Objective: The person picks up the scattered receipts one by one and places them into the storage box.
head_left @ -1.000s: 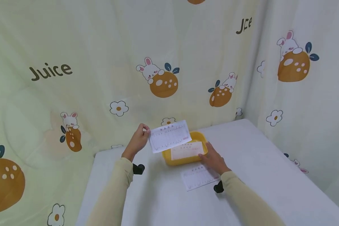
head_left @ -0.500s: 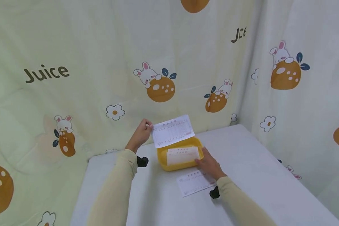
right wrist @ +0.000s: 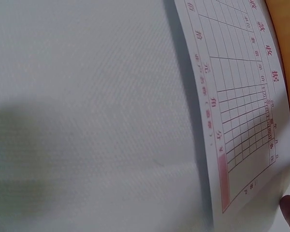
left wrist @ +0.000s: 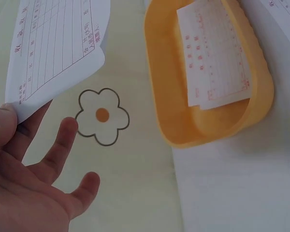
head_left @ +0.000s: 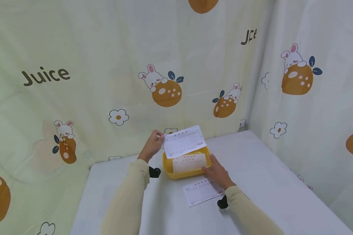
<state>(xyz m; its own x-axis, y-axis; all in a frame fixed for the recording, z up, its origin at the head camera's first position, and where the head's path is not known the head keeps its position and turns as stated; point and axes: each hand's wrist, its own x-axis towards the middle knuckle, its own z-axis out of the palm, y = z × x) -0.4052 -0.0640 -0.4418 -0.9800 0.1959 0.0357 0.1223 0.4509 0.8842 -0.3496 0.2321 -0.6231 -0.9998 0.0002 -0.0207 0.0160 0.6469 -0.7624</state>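
Yellow oval plastic tray (head_left: 167,171) sits on the white table (head_left: 267,182), a printed paper slip (head_left: 189,163) inside. Left hand (head_left: 152,147) pinches a white ruled receipt (head_left: 184,142) by its corner above the tray. Right hand (head_left: 217,173), fingers relaxed, touches the tray's near edge, just beside a third flat receipt (head_left: 200,192).

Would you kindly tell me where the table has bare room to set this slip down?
Bare patches: right of the yellow tray, toward the curtain; and the near-left, beside the left sleeve. Crowded: the middle, where the right hand and flat slip lie.
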